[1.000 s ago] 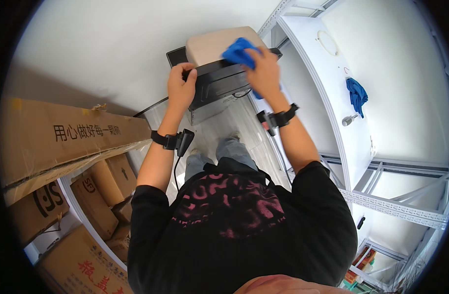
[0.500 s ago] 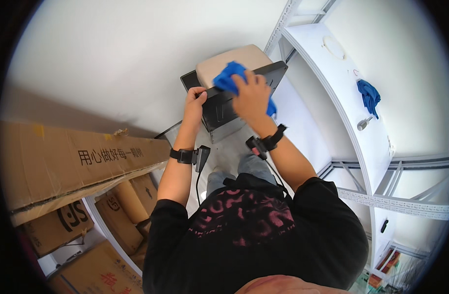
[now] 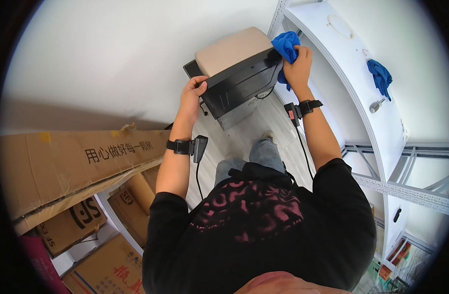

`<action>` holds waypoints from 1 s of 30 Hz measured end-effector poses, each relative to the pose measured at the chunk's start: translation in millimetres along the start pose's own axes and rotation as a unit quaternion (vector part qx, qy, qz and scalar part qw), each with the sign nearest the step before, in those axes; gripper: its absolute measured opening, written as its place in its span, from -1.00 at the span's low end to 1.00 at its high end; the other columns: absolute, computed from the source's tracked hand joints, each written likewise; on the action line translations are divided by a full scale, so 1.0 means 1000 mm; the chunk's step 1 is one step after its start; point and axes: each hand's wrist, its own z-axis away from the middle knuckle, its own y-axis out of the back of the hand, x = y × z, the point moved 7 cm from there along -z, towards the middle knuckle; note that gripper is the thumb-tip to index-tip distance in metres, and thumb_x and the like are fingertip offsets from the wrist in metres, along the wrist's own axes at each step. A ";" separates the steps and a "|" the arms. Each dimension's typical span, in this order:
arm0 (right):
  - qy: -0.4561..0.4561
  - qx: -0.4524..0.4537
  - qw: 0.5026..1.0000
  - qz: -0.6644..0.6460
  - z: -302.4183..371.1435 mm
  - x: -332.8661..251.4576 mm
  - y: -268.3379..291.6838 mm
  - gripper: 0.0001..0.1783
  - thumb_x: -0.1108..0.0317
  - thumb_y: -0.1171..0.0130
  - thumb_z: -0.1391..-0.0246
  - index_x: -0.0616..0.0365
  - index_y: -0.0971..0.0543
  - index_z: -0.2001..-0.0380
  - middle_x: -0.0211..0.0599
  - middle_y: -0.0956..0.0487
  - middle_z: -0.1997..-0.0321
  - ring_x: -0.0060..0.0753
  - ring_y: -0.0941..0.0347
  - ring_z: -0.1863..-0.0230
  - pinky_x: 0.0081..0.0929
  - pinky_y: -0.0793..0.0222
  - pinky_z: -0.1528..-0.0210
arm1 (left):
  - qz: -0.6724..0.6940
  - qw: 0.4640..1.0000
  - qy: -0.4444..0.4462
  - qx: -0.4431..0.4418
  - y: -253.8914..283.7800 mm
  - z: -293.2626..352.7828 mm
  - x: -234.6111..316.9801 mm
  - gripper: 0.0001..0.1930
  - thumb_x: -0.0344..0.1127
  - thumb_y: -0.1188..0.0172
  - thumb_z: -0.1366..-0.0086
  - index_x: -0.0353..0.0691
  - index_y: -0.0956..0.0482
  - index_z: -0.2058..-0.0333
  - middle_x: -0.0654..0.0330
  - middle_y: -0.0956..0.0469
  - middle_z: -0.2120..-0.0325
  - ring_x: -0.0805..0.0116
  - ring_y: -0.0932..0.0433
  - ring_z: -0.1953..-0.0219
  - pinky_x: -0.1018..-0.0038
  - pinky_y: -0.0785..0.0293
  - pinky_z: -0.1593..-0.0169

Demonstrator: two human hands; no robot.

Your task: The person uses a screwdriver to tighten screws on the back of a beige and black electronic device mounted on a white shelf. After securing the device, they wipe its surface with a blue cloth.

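Note:
A boxy appliance with a beige top and a black front panel stands against the white wall ahead of me. My left hand grips the left end of its black panel. My right hand presses a crumpled blue cloth against the panel's right end. Both wrists carry black straps with small devices and dangling cables.
A long cardboard box lies on a shelf at my left, with more cardboard boxes below it. A white metal shelving unit stands at the right, with a second blue cloth hanging on it. Pale floor shows below.
My right hand has slid the blue cloth from the appliance's top middle to its right end. My left hand has stayed on the left end of the black panel.

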 end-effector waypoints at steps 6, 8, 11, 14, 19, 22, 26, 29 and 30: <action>-0.001 0.043 0.995 -0.094 0.054 -0.034 -0.027 -0.46 0.60 -0.20 0.37 0.15 -0.40 0.16 0.16 -0.29 -0.01 0.27 -0.21 -0.08 -0.05 -0.16 -0.16 | -0.007 1.000 0.012 0.014 0.000 0.003 0.004 -0.84 -0.39 -0.07 -0.35 -0.27 -0.53 0.14 0.29 -0.53 0.23 0.50 -0.39 0.13 0.54 -0.23 -0.05; -0.001 0.029 0.991 -0.130 0.077 -0.070 -0.038 -0.41 0.58 -0.20 0.49 0.11 -0.43 0.18 0.10 -0.30 0.01 0.23 -0.22 -0.07 -0.02 -0.15 -0.12 | -0.018 1.000 0.012 0.014 0.001 0.003 0.006 -0.83 -0.39 -0.07 -0.34 -0.26 -0.52 0.14 0.29 -0.52 0.24 0.50 -0.38 0.13 0.55 -0.23 -0.05; 0.041 -0.041 0.979 -0.197 0.114 -0.128 -0.049 -0.41 0.53 -0.24 0.57 0.01 -0.47 0.24 -0.05 -0.31 0.07 0.11 -0.25 0.00 -0.01 -0.17 -0.02 | -0.052 0.998 0.001 0.023 -0.003 0.004 0.015 -0.81 -0.43 -0.01 -0.36 -0.27 -0.50 0.10 0.23 -0.53 0.25 0.47 -0.43 0.17 0.54 -0.29 -0.02; 0.117 -0.085 0.962 -0.233 0.136 -0.152 -0.052 -0.41 0.53 -0.31 0.58 -0.02 -0.45 0.27 -0.12 -0.30 0.08 0.09 -0.25 -0.02 -0.01 -0.18 -0.04 | -0.017 0.998 0.059 0.027 -0.012 0.013 0.016 -0.81 -0.45 0.01 -0.36 -0.29 -0.48 0.09 0.20 -0.53 0.26 0.45 -0.46 0.20 0.52 -0.34 0.01; 0.079 -0.100 0.966 -0.227 0.119 -0.102 -0.047 -0.43 0.59 -0.26 0.53 0.03 -0.44 0.25 -0.06 -0.32 0.09 0.14 -0.26 -0.02 -0.04 -0.21 -0.06 | -0.050 0.999 0.009 0.012 0.001 0.004 0.015 -0.82 -0.47 0.03 -0.37 -0.28 -0.49 0.10 0.26 -0.52 0.27 0.50 -0.43 0.21 0.54 -0.32 0.02; -0.009 -0.046 0.988 -0.146 0.089 -0.016 -0.040 -0.42 0.63 -0.22 0.48 0.14 -0.42 0.20 0.01 -0.34 0.10 0.20 -0.27 0.00 -0.06 -0.23 -0.06 | -0.062 0.998 0.016 0.015 -0.001 0.003 0.014 -0.83 -0.47 0.03 -0.37 -0.28 -0.50 0.12 0.30 -0.51 0.27 0.52 -0.39 0.22 0.55 -0.29 0.02; -0.063 0.072 0.989 -0.111 0.049 0.065 -0.021 -0.39 0.65 -0.18 0.36 0.19 -0.37 0.08 0.09 -0.35 0.06 0.23 -0.26 -0.01 -0.04 -0.22 -0.09 | -0.085 0.996 0.017 0.004 -0.012 0.012 0.023 -0.84 -0.47 0.03 -0.37 -0.25 -0.50 0.13 0.31 -0.50 0.26 0.54 -0.39 0.22 0.54 -0.29 0.02; -0.076 0.051 0.987 -0.134 0.058 0.058 -0.027 -0.35 0.61 -0.20 0.33 0.15 -0.38 0.01 0.10 -0.35 0.05 0.25 -0.25 -0.01 0.01 -0.20 -0.09 | -0.092 0.995 0.029 0.029 -0.009 0.012 0.022 -0.83 -0.47 0.05 -0.38 -0.20 -0.49 0.14 0.32 -0.50 0.25 0.53 -0.40 0.20 0.54 -0.29 0.01; -0.069 0.037 0.988 -0.132 0.067 0.052 -0.033 -0.33 0.59 -0.21 0.34 0.13 -0.38 0.00 0.09 -0.34 0.04 0.25 -0.25 -0.01 0.02 -0.20 -0.08 | -0.099 0.994 0.036 0.033 -0.009 0.012 0.021 -0.83 -0.46 0.05 -0.38 -0.19 -0.49 0.13 0.33 -0.51 0.25 0.53 -0.41 0.21 0.52 -0.28 0.01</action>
